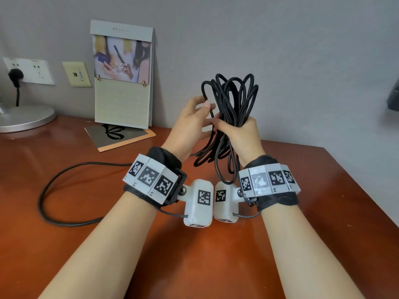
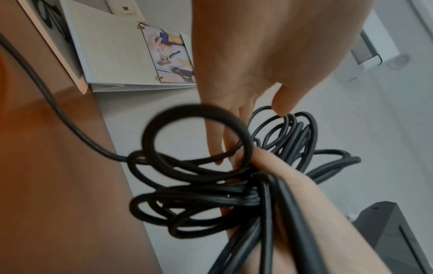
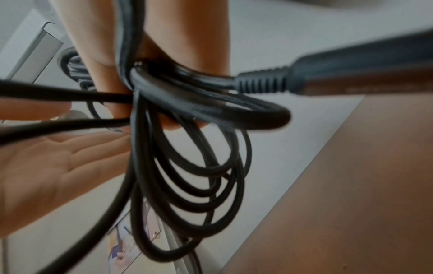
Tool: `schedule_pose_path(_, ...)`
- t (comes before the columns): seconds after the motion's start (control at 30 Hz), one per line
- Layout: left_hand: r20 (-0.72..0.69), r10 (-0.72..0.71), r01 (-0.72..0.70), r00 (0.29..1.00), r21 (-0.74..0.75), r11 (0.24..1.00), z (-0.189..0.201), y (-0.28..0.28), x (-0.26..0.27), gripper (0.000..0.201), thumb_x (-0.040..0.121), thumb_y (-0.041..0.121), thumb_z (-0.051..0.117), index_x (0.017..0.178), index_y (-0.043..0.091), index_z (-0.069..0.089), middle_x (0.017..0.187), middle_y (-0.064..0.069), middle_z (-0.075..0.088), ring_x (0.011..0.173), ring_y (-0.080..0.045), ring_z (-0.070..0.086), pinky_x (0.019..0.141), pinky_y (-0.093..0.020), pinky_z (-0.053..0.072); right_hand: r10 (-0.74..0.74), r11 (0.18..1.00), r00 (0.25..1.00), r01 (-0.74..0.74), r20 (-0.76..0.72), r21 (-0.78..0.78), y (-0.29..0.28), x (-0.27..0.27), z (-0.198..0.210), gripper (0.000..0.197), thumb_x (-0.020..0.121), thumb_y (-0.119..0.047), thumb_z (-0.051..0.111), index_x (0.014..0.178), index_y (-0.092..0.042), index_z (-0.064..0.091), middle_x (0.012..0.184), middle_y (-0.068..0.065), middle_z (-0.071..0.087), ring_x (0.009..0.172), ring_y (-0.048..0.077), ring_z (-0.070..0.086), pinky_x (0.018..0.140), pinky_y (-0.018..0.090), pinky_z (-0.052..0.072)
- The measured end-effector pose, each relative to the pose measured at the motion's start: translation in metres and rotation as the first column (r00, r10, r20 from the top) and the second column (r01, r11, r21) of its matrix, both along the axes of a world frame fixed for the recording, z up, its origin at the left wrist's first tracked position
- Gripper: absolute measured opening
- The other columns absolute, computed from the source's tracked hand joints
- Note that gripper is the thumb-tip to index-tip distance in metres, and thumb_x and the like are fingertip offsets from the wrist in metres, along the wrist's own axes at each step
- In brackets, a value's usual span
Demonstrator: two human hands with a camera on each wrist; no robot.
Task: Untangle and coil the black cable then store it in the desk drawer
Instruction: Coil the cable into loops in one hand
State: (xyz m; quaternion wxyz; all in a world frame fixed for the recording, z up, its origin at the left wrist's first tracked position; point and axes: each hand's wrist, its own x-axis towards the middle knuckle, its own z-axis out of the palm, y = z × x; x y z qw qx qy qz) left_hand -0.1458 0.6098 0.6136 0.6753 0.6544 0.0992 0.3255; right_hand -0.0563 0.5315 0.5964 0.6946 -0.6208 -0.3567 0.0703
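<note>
The black cable (image 1: 233, 100) is gathered into several long loops held up above the wooden desk (image 1: 86, 244). My right hand (image 1: 236, 126) grips the bundle at its middle, fingers curled round it (image 3: 182, 37). Loops stick out above and hang below the fist (image 2: 199, 200). My left hand (image 1: 207, 113) is just left of the bundle, fingers straight and palm open (image 3: 46, 166), its thumb touching one loose strand (image 2: 281, 109). A cable tail runs off left across the desk (image 1: 64, 180). The cable's plug end (image 3: 351, 74) shows close to the right wrist. No drawer is in view.
A standing calendar (image 1: 123, 83) and a flat booklet (image 1: 118, 137) are at the back of the desk. A metal lamp base (image 1: 26, 117) sits far left under a wall socket (image 1: 28, 70) with a black plug. A dark object (image 1: 393, 98) shows at the right edge.
</note>
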Motion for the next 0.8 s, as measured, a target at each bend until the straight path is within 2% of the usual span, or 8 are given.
schedule_pose_path(0.23,-0.073,-0.089,0.096,0.993,0.104,0.990,-0.002,-0.001,-0.003,0.045,0.100,0.037,0.038,0.142,0.019,0.037,0.137,0.003,0.052,0.123,-0.015,0.053,0.100,-0.046,0.046,-0.006,1.000,1.000,0.006,-0.009,-0.018,-0.005,0.007,0.001,0.008,0.080,-0.011,0.071,0.076,-0.015,0.066,0.070,-0.002,0.065,0.074,0.012,0.064,0.079,0.028,0.053)
schedule_pose_path(0.33,-0.058,-0.133,0.140,0.989,0.137,0.981,0.000,-0.003,-0.007,0.038,0.102,0.034,0.034,0.135,0.022,0.048,0.128,0.007,0.061,0.120,-0.008,0.055,0.099,-0.041,0.049,-0.001,0.999,1.000,0.002,0.013,-0.032,-0.003,0.003,0.001,0.011,0.079,-0.008,0.071,0.077,-0.017,0.067,0.078,0.000,0.068,0.077,0.010,0.066,0.075,0.021,0.053)
schedule_pose_path(0.4,-0.047,-0.149,0.155,0.988,0.158,0.975,0.002,-0.007,-0.008,0.036,0.103,0.033,0.033,0.131,0.023,0.051,0.125,0.006,0.062,0.118,-0.006,0.056,0.097,-0.038,0.050,-0.014,0.999,0.999,0.015,0.032,-0.035,-0.002,0.001,0.001,0.015,0.078,-0.004,0.070,0.076,-0.018,0.066,0.077,0.000,0.068,0.076,0.011,0.066,0.074,0.024,0.054)
schedule_pose_path(0.57,-0.091,-0.142,0.156,0.986,0.183,0.971,0.005,-0.008,-0.010,0.026,0.103,0.035,0.029,0.105,0.043,0.054,0.090,0.034,0.066,0.090,0.013,0.061,0.072,-0.015,0.053,-0.006,1.000,1.000,0.006,-0.003,-0.003,-0.005,0.005,0.001,0.008,0.077,-0.002,0.067,0.073,-0.008,0.070,0.076,0.009,0.070,0.075,0.020,0.068,0.079,0.037,0.057)
schedule_pose_path(0.63,-0.122,-0.095,0.118,0.988,0.200,0.973,0.004,-0.001,-0.010,0.028,0.101,0.041,0.031,0.119,0.039,0.052,0.111,0.024,0.063,0.103,0.004,0.059,0.083,-0.023,0.053,0.015,1.000,1.000,-0.015,-0.009,0.024,-0.005,0.006,0.001,0.010,0.079,-0.004,0.067,0.072,-0.010,0.069,0.071,0.005,0.069,0.072,0.016,0.067,0.076,0.033,0.057)
schedule_pose_path(0.7,-0.163,0.022,0.017,0.986,0.232,0.973,0.002,0.008,-0.008,0.037,0.099,0.042,0.036,0.130,0.027,0.050,0.126,0.004,0.057,0.108,-0.008,0.059,0.092,-0.035,0.052,0.016,0.997,0.999,-0.013,-0.044,0.071,-0.005,0.007,0.001,0.010,0.082,-0.005,0.065,0.073,-0.009,0.067,0.067,-0.001,0.068,0.068,0.012,0.066,0.070,0.027,0.054)
schedule_pose_path(0.73,-0.181,0.095,-0.050,0.979,0.242,0.969,0.000,0.013,-0.008,0.036,0.099,0.039,0.039,0.128,0.021,0.053,0.119,0.000,0.059,0.099,-0.010,0.060,0.089,-0.034,0.054,0.006,0.995,0.998,0.001,-0.065,0.097,-0.004,0.008,0.001,0.013,0.084,-0.005,0.064,0.071,-0.008,0.066,0.064,-0.003,0.066,0.065,0.011,0.064,0.068,0.026,0.052)
schedule_pose_path(0.8,-0.247,0.194,-0.124,0.949,0.273,0.954,-0.003,0.024,-0.010,0.029,0.099,0.032,0.043,0.114,0.016,0.061,0.088,-0.001,0.062,0.073,-0.010,0.057,0.073,-0.027,0.055,-0.001,0.988,0.995,0.016,-0.102,0.152,-0.006,0.011,0.002,0.022,0.086,-0.006,0.063,0.064,-0.009,0.062,0.059,-0.004,0.061,0.061,0.013,0.058,0.066,0.028,0.048)
